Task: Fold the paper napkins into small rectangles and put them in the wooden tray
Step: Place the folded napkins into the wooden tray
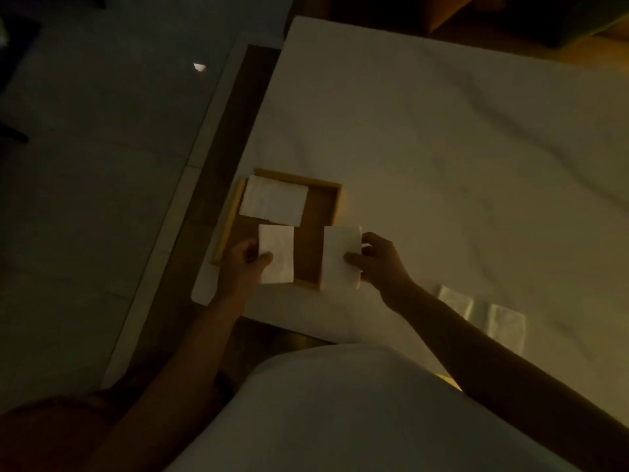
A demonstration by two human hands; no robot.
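Observation:
A wooden tray (325, 212) lies at the left edge of the white bed. A folded white napkin (273, 202) rests in its far left part. My left hand (242, 264) pinches a second folded napkin (277, 248) over the tray's near left part. My right hand (377, 258) holds a third folded napkin (340, 257) over the tray's right rim. Two more napkins (456, 301) (507, 323) lie on the bed to the right of my right forearm.
The white bed sheet (442, 148) stretches far and right of the tray. A dark wooden strip (235, 131) and grey floor (102, 165) run along the bed's left edge. My white-clothed body (340, 420) fills the bottom of the view. The scene is dim.

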